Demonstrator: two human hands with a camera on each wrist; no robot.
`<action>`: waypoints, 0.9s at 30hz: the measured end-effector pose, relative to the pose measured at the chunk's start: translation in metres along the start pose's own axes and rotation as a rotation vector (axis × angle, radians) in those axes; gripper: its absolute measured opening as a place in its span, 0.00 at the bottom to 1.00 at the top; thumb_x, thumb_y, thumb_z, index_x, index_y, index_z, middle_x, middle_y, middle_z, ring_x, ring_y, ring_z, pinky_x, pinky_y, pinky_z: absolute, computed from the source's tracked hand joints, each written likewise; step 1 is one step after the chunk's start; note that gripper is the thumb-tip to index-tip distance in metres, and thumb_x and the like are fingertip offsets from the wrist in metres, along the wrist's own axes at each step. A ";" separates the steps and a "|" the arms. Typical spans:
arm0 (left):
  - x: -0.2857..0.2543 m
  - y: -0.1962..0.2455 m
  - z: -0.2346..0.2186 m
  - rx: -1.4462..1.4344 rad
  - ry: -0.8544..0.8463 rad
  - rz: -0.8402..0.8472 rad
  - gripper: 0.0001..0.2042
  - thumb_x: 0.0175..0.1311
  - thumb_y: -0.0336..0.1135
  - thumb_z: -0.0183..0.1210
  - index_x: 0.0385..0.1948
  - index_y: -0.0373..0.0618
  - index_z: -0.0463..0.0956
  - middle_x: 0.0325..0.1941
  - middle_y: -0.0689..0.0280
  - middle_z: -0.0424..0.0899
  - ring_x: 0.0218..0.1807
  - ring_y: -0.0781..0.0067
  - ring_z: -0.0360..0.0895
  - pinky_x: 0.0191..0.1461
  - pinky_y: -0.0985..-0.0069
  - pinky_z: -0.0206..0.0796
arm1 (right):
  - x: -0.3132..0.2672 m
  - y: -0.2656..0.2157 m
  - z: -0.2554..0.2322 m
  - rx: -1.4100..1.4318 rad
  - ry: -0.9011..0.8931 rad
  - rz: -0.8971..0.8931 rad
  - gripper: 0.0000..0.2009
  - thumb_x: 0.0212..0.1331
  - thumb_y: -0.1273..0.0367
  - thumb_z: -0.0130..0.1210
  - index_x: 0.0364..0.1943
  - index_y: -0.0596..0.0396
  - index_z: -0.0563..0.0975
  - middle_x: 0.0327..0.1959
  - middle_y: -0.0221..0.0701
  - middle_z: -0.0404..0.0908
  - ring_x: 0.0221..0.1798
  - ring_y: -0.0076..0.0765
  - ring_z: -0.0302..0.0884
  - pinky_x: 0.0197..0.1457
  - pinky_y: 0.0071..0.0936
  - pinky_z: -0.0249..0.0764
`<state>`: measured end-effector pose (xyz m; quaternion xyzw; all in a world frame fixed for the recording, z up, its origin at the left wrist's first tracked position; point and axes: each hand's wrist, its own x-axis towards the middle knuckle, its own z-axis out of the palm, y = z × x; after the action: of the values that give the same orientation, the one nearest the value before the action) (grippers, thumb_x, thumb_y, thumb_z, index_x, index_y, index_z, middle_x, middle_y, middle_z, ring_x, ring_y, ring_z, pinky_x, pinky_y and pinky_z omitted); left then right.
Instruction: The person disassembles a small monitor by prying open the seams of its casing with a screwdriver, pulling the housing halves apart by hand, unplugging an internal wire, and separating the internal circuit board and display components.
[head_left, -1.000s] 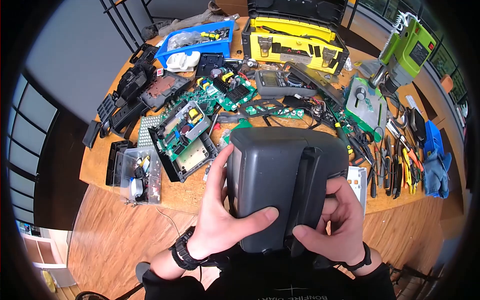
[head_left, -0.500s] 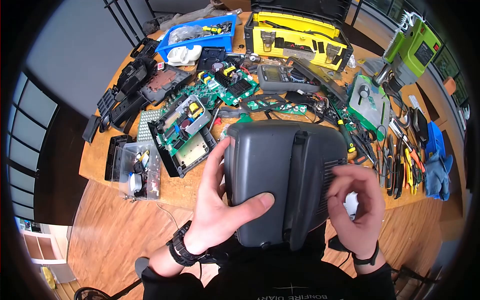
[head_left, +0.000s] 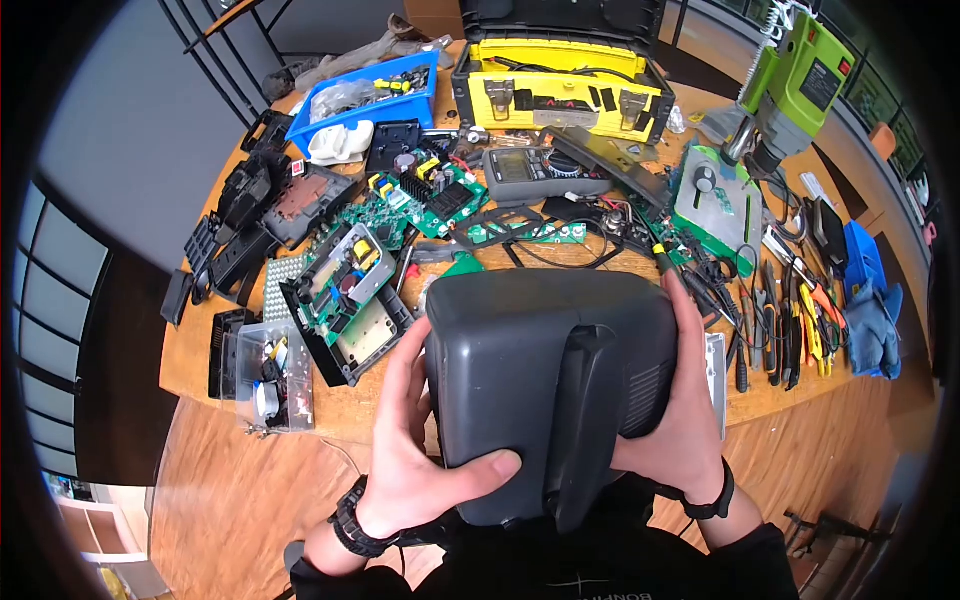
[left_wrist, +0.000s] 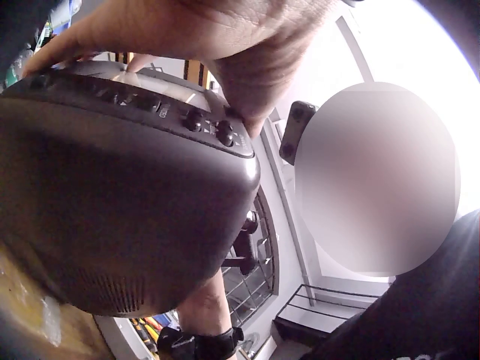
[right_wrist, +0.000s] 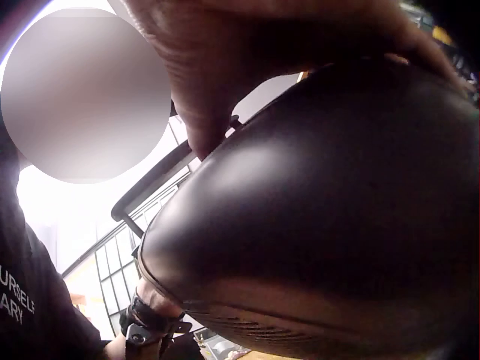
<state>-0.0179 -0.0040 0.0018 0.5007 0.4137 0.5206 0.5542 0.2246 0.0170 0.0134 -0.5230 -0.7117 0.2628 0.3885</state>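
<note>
A black portable television (head_left: 500, 370) with a carrying handle (head_left: 578, 430) and vent slots (head_left: 643, 400) is held up in front of the body. My left hand (head_left: 425, 465) grips its left side, thumb across the near face. On the opposite side, my right hand (head_left: 685, 420) holds the casing, its fingers stretched along the edge and its thumb near the handle. Small knobs (left_wrist: 225, 133) and a pale, glassy panel (left_wrist: 176, 88) show along one face in the left wrist view. The casing's dark curved shell fills much of the right wrist view.
Behind the television, the wooden table (head_left: 355, 412) bears circuit boards (head_left: 440, 200), a multimeter (head_left: 545, 175) and a clear parts box (head_left: 275, 385). A blue bin (head_left: 365, 105) and yellow toolbox (head_left: 565, 100) stand farther back. Pliers and other hand tools (head_left: 805, 320) lie at right, below a green drill press (head_left: 800, 80).
My right hand came off the handle area, moved away to the right, then returned to hold the television's right side. My left hand kept its hold. The television shifted slightly left and lower in view.
</note>
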 end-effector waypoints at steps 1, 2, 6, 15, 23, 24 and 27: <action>0.000 -0.001 -0.002 0.016 -0.011 0.002 0.54 0.41 0.30 0.75 0.73 0.41 0.46 0.69 0.53 0.64 0.69 0.59 0.66 0.69 0.61 0.60 | -0.001 0.001 0.000 0.003 0.005 -0.001 0.61 0.28 0.67 0.75 0.72 0.62 0.48 0.71 0.51 0.51 0.74 0.59 0.52 0.75 0.46 0.55; 0.001 -0.002 -0.004 0.032 -0.021 0.003 0.54 0.41 0.30 0.75 0.73 0.40 0.46 0.69 0.53 0.64 0.69 0.59 0.66 0.70 0.61 0.59 | -0.001 0.001 0.000 -0.006 0.012 -0.007 0.60 0.27 0.66 0.75 0.72 0.62 0.49 0.70 0.51 0.52 0.74 0.59 0.52 0.74 0.46 0.55; 0.009 0.000 -0.009 -0.006 -0.045 -0.034 0.55 0.40 0.31 0.76 0.73 0.39 0.46 0.70 0.52 0.64 0.70 0.58 0.65 0.71 0.59 0.57 | -0.002 0.000 0.003 -0.055 0.045 -0.018 0.60 0.26 0.65 0.76 0.70 0.61 0.51 0.70 0.51 0.52 0.73 0.59 0.53 0.74 0.45 0.55; 0.003 -0.006 -0.014 0.029 -0.065 -0.023 0.58 0.37 0.35 0.77 0.73 0.38 0.45 0.72 0.52 0.61 0.73 0.56 0.61 0.73 0.57 0.54 | -0.008 -0.003 0.000 -0.058 0.055 -0.012 0.60 0.25 0.62 0.77 0.70 0.61 0.52 0.71 0.52 0.52 0.73 0.60 0.53 0.74 0.47 0.56; -0.004 -0.014 -0.031 0.058 -0.186 -0.154 0.66 0.40 0.41 0.77 0.75 0.41 0.29 0.79 0.52 0.42 0.79 0.55 0.44 0.78 0.56 0.39 | -0.010 -0.002 0.010 -0.076 0.068 -0.093 0.61 0.25 0.59 0.78 0.70 0.63 0.53 0.71 0.55 0.50 0.73 0.63 0.52 0.73 0.50 0.54; -0.004 -0.018 -0.034 0.044 -0.204 -0.189 0.67 0.41 0.42 0.77 0.75 0.42 0.26 0.80 0.52 0.41 0.80 0.55 0.41 0.79 0.57 0.37 | -0.011 -0.003 0.013 -0.085 0.081 -0.097 0.61 0.25 0.59 0.78 0.70 0.62 0.53 0.71 0.55 0.49 0.73 0.64 0.51 0.73 0.52 0.53; -0.010 -0.030 -0.041 -0.102 -0.252 -0.271 0.68 0.42 0.43 0.77 0.75 0.43 0.23 0.80 0.52 0.39 0.80 0.56 0.40 0.79 0.58 0.37 | -0.020 -0.006 0.022 -0.123 0.102 -0.138 0.61 0.25 0.58 0.78 0.70 0.62 0.52 0.71 0.57 0.48 0.73 0.67 0.50 0.73 0.56 0.52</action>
<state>-0.0540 -0.0070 -0.0350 0.4729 0.3778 0.3944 0.6914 0.2060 -0.0027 0.0001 -0.5081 -0.7400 0.1643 0.4089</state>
